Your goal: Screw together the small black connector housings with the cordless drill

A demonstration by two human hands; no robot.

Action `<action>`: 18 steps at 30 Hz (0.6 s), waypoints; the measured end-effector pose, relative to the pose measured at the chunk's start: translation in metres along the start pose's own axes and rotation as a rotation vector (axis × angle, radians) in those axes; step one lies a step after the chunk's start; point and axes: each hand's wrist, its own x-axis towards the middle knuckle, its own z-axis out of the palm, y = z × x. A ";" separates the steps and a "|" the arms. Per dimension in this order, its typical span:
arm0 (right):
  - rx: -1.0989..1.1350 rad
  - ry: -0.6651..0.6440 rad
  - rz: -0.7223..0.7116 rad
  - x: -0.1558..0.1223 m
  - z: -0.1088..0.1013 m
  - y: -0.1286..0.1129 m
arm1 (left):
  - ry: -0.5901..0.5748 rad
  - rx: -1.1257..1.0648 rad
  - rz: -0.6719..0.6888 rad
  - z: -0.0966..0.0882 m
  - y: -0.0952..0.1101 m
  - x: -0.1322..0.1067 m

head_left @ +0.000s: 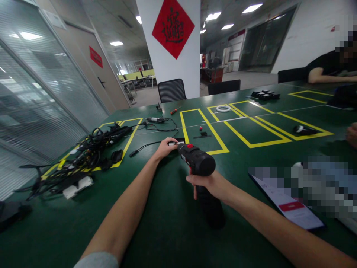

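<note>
While the right hand (pixel 208 182) holds the black drill (pixel 196 158) tight by its handle, the left hand (pixel 166 148) is at the drill's front end. The drill is over the green table (pixel 167 230), tipped a bit, with its nose pointing away from the person. Right at that nose is a small black and silver piece (pixel 181 141), and the left fingers touch it. It is hard to tell if they pinch it or just press on it. Just past the drill, a tiny red thing (pixel 200 128) sits inside yellow tape lines (pixel 217 152). Farther past the drill are an orange screwdriver (pixel 175 110) and, more to the right, a white ring (pixel 223 108). Left of the drill is a big messy pile of black cords (pixel 103 145). Right of the drill lies a flat screen (pixel 297 216) with a red bar on it.
</note>
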 end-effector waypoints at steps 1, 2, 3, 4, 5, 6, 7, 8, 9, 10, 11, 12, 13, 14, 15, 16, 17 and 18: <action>-0.001 -0.003 0.000 0.001 0.000 0.002 | -0.002 0.001 0.003 0.000 -0.001 0.000; -0.002 -0.007 -0.004 0.002 0.000 0.003 | -0.004 0.000 0.006 0.000 -0.001 0.001; -0.004 -0.012 -0.011 0.003 -0.001 0.005 | -0.002 -0.004 0.007 -0.001 -0.002 0.001; -0.003 -0.015 -0.019 0.004 -0.001 0.007 | 0.001 -0.009 0.007 -0.001 -0.003 0.002; -0.001 -0.017 -0.024 0.005 -0.001 0.008 | 0.003 -0.012 0.007 -0.001 -0.003 0.002; 0.001 -0.017 -0.026 0.005 -0.001 0.009 | 0.002 -0.015 0.007 -0.001 -0.004 0.002; 0.001 -0.018 -0.025 0.005 -0.002 0.010 | 0.000 -0.018 0.007 -0.001 -0.004 0.002; 0.001 -0.016 -0.024 0.005 -0.002 0.010 | -0.003 -0.019 0.007 -0.001 -0.003 0.001; 0.003 -0.015 -0.024 0.005 -0.002 0.010 | -0.005 -0.020 0.005 -0.001 -0.003 0.001; 0.005 -0.016 -0.027 0.004 -0.002 0.010 | -0.006 -0.019 0.003 -0.001 -0.002 0.001; 0.006 -0.019 -0.030 0.004 -0.002 0.010 | -0.005 -0.017 0.001 -0.001 -0.001 0.001; 0.007 -0.026 -0.032 0.004 -0.002 0.009 | -0.005 -0.014 0.000 -0.002 0.000 0.001; 0.006 -0.031 -0.035 0.003 -0.002 0.009 | -0.005 -0.011 -0.001 -0.002 0.000 0.000; 0.005 -0.037 -0.040 0.004 -0.002 0.009 | -0.003 -0.009 -0.001 -0.002 0.001 0.000; 0.001 -0.041 -0.043 0.004 -0.003 0.009 | -0.002 -0.008 -0.002 -0.002 0.001 0.000; -0.003 -0.039 -0.043 0.004 -0.003 0.009 | -0.001 -0.009 -0.003 -0.002 0.002 0.000; -0.007 -0.035 -0.040 0.004 -0.003 0.009 | -0.002 -0.011 -0.004 -0.002 0.002 0.000; -0.011 -0.030 -0.034 0.004 -0.003 0.009 | -0.004 -0.013 -0.006 -0.001 0.002 0.000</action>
